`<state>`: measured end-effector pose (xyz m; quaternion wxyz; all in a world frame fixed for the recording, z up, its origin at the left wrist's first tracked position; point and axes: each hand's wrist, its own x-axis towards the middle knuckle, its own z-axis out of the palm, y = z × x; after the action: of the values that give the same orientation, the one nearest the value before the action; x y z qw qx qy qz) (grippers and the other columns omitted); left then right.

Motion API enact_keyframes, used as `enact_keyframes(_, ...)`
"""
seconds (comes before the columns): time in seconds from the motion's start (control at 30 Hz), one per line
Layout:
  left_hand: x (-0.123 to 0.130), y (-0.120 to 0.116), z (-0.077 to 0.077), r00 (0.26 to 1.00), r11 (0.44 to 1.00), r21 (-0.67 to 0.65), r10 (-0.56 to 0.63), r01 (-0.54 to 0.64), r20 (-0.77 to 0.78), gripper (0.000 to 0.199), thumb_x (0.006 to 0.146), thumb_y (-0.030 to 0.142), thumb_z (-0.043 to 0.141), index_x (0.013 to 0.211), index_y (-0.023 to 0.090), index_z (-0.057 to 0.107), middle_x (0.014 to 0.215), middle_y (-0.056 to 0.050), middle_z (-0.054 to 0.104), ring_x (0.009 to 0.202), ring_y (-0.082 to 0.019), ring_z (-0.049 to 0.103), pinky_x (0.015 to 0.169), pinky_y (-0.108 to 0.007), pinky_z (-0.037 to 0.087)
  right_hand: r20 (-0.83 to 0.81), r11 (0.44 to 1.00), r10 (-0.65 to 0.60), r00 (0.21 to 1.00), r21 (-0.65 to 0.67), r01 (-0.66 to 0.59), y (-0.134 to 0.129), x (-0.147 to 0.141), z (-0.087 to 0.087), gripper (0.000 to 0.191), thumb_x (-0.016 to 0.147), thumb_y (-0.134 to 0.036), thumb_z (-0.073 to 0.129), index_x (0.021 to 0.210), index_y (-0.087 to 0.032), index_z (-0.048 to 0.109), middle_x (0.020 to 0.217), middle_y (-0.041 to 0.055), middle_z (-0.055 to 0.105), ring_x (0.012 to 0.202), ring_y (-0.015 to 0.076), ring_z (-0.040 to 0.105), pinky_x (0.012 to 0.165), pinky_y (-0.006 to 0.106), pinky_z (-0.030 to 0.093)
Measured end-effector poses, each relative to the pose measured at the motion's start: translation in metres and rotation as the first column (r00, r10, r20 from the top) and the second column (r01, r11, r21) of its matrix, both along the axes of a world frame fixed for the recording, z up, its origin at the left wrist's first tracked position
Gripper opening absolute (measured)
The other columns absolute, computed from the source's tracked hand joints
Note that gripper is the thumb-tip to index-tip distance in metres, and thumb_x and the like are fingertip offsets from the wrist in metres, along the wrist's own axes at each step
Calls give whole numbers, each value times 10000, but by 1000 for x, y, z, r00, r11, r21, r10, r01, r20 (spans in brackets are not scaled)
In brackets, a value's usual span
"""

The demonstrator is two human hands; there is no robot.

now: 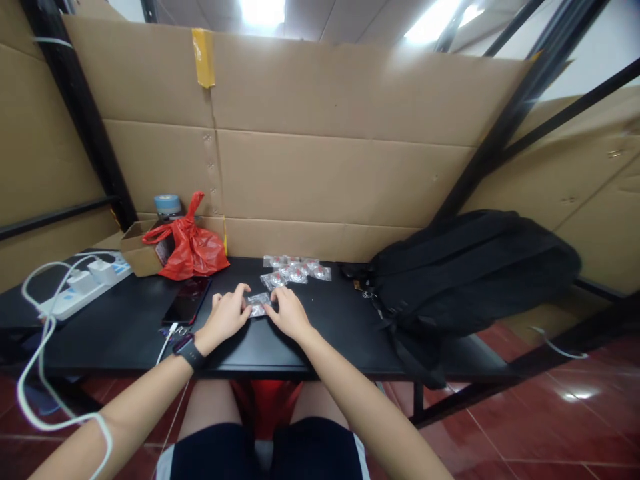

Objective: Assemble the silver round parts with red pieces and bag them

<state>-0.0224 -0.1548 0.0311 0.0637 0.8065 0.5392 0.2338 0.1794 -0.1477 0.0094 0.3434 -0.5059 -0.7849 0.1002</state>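
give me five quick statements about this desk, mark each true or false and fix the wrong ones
1. The left hand and right hand are both at one small clear packet. True.
2. The watch is on the right wrist. False: it is on the left wrist.
3. The other packets lie beyond the hands, nearer the cardboard. True.
4. The phone lies on top of the backpack. False: it lies on the desk, well to the left of the backpack.
5. The bag beyond the phone is blue. False: it is red.
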Motion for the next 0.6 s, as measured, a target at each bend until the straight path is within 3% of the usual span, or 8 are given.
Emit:
enact_keyframes(0.1,6,-2,-6,985,995,99,3,14,-170,216,942,260,477,1114,236,606,1039,-73,658,1015,-258,588,845,-386,351,93,981,157,983,99,-166,-10,5,7,249,882,-268,634,1128,-227,622,1224,82,635,1125,248,540,932,380,390)
enact_keyframes(0.2,7,-2,-10,976,994,104,3,21,-219,270,995,296,411,1076,254,666,1092,-83,622,1061,-263,547,853,-399,371,150,967,243,958,47,-252,-15,7,7,309,884,-267,635,1191,-258,598,1258,65,647,1165,254,535,947,410,356)
enact_keyframes(0.33,4,-4,-11,982,994,88,-43,60,-184,369,1040,393,323,1194,281,639,1189,-75,606,1101,-259,539,897,-419,409,133,985,169,977,-49,-164,-8,16,1,222,938,-272,554,1155,-257,596,1100,48,700,1027,242,583,894,407,368)
enact_keyframes(0.43,-2,-10,-11,974,984,126,-100,127,-202,387,1033,422,346,1272,242,592,1280,-99,586,1193,-269,522,976,-429,414,2,984,131,991,-126,-129,6,38,1,183,952,-296,523,1108,-248,604,959,22,708,896,205,616,842,348,406)
enact_keyframes(0.53,-10,-16,-14,940,965,79,-222,250,-260,403,1026,432,369,1322,237,562,1378,-102,552,1296,-267,486,1051,-419,401,-99,974,10,995,-224,-32,24,74,2,223,929,-298,548,1128,-220,610,886,20,698,774,175,628,746,281,438)
enact_keyframes(0.6,-14,-17,-17,923,957,25,-271,288,-273,427,1026,445,368,1369,249,531,1444,-97,516,1341,-264,465,1078,-418,397,-65,955,-148,987,-267,126,36,97,3,185,878,-272,607,1049,-217,650,871,14,700,772,169,631,739,262,444)
